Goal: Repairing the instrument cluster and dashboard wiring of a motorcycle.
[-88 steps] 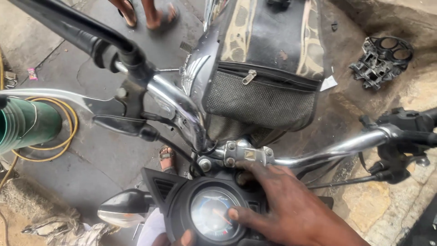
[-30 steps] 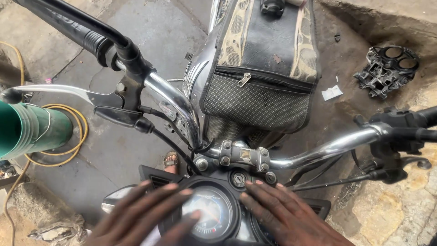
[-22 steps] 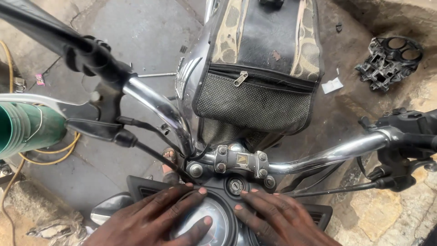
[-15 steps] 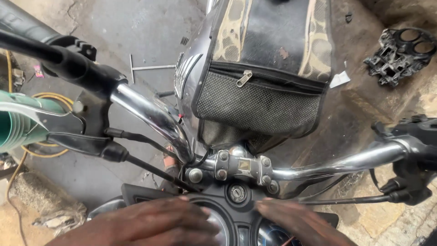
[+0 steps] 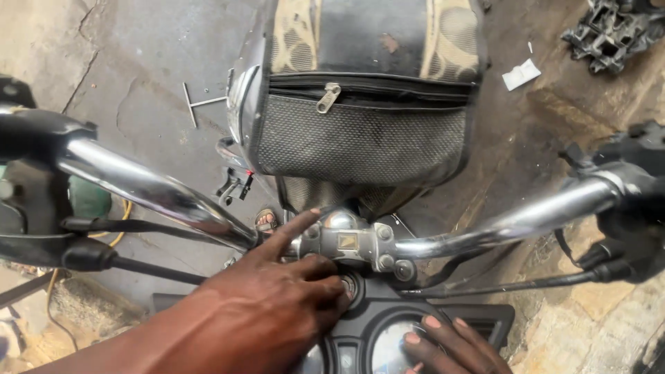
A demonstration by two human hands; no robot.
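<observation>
I look down on a motorcycle's chrome handlebar (image 5: 512, 223) and its clamp (image 5: 350, 242). My left hand (image 5: 270, 305) lies over the area just below the clamp, index finger stretched up onto the clamp's left end, other fingers curled by the round ignition keyhole (image 5: 348, 285). At the bottom edge my right hand (image 5: 450, 346) rests its fingertips on the round speedometer (image 5: 388, 350). Neither hand holds a tool. Beyond the bar sits the fuel tank's cover with a zipped mesh pocket (image 5: 360, 142).
Black switch housing and cables (image 5: 627, 228) hang at the right bar end; a lever and cable (image 5: 76, 253) at the left. A metal T-handle tool (image 5: 197, 104) lies on the concrete floor. A dark metal part (image 5: 609, 28) and a white scrap (image 5: 521, 74) lie top right.
The view has moved closer to the clamp. My left hand has moved up off the speedometer to the clamp and keyhole, and my right hand has slipped lower on the dial.
</observation>
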